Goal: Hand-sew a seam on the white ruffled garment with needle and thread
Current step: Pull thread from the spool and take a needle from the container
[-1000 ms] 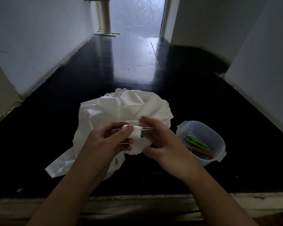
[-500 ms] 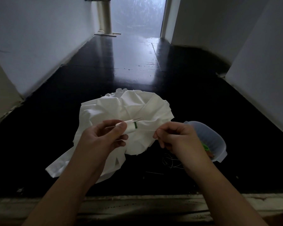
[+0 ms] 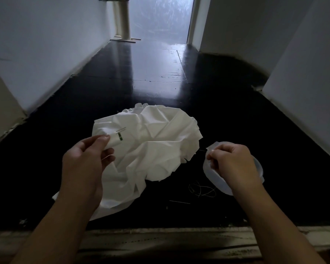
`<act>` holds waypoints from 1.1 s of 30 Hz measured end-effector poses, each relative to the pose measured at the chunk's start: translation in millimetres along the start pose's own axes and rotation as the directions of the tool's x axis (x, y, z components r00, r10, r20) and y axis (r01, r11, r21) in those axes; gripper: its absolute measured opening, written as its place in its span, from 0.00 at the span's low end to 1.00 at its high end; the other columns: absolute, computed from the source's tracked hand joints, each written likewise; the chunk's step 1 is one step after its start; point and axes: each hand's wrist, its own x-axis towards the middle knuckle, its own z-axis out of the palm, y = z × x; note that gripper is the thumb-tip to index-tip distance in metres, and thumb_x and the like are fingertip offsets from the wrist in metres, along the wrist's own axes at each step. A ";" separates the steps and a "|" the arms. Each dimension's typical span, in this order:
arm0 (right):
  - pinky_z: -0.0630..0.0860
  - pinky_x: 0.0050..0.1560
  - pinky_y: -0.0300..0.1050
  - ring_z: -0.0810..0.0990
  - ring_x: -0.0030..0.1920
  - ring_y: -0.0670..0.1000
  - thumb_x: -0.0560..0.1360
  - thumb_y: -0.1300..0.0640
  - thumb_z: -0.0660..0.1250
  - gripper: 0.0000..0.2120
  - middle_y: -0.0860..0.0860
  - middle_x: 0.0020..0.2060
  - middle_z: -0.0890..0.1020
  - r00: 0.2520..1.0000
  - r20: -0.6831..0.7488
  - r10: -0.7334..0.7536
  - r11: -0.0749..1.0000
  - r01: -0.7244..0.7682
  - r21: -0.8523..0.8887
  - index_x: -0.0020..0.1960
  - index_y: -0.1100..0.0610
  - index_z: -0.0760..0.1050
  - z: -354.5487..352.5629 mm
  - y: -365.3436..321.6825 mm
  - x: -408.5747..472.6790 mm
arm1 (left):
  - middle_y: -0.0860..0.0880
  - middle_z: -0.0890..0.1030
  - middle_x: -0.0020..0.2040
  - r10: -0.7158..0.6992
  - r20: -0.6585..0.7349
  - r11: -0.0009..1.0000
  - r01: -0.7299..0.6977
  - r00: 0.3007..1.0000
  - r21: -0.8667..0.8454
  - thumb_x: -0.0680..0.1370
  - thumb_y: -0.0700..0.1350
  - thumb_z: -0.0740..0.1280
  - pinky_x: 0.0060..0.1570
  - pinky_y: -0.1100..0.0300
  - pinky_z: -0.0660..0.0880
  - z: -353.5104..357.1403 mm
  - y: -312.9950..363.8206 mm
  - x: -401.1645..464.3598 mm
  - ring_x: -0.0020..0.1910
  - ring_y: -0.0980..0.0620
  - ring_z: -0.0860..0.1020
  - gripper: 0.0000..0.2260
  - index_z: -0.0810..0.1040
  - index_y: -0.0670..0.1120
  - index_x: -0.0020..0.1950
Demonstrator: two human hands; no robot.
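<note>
Glossy black floor (image 3: 141,77), crumpled white ruffled garment (image 3: 156,145) pinched by left hand (image 3: 84,161), right hand (image 3: 234,164) pinching thread

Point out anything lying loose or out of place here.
A loose thread tangle and one stray strand lie on the black floor, beside the plastic tub, not in it.

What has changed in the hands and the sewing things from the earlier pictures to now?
The right hand has drawn away from the left hand, rightward and toward the person, to over the tub, fingers pinched as if pulling thread, too thin to see. The left hand went up and left a little. It keeps holding the fold with the needle; the garment stays on the floor.
</note>
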 end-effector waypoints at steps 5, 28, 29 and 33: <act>0.76 0.37 0.44 0.80 0.36 0.44 0.82 0.57 0.63 0.10 0.45 0.37 0.83 0.991 -0.099 -0.088 0.980 0.068 -0.188 0.51 0.49 0.83 0.1 1.9 -1.8 | 0.47 0.86 0.50 0.026 0.059 0.999 -0.028 0.998 0.041 0.80 0.44 0.73 0.45 0.58 0.80 -0.8 0.2 -3.8 0.44 0.53 0.84 0.06 0.84 0.46 0.55; 0.65 0.32 0.29 0.70 0.28 0.40 0.83 0.62 0.65 0.10 0.53 0.29 0.76 0.832 0.465 -0.304 0.943 0.192 0.273 0.46 0.61 0.83 23.0 -21.3 -25.1 | 0.41 0.87 0.46 -0.055 0.467 0.992 -0.007 0.882 0.129 0.69 0.48 0.76 0.42 0.60 0.82 15.5 -9.5 -31.1 0.40 0.49 0.83 0.16 0.87 0.42 0.54; 0.64 0.31 0.31 0.69 0.28 0.42 0.83 0.64 0.65 0.11 0.54 0.28 0.73 0.838 0.457 -0.298 0.932 0.151 0.330 0.45 0.63 0.83 21.9 -21.5 -24.0 | 0.41 0.87 0.46 -0.053 0.451 0.991 -0.008 0.891 0.132 0.70 0.47 0.75 0.42 0.60 0.82 14.8 -9.1 -29.5 0.41 0.49 0.84 0.15 0.86 0.42 0.54; 0.54 0.30 0.46 0.61 0.29 0.50 0.80 0.60 0.67 0.12 0.56 0.28 0.66 0.889 0.395 -0.233 0.885 0.025 0.464 0.40 0.60 0.82 19.5 -19.7 -17.3 | 0.42 0.88 0.49 -0.045 0.406 0.981 -0.037 0.913 0.192 0.76 0.45 0.74 0.47 0.56 0.82 9.3 -7.8 -23.4 0.44 0.50 0.84 0.10 0.87 0.45 0.56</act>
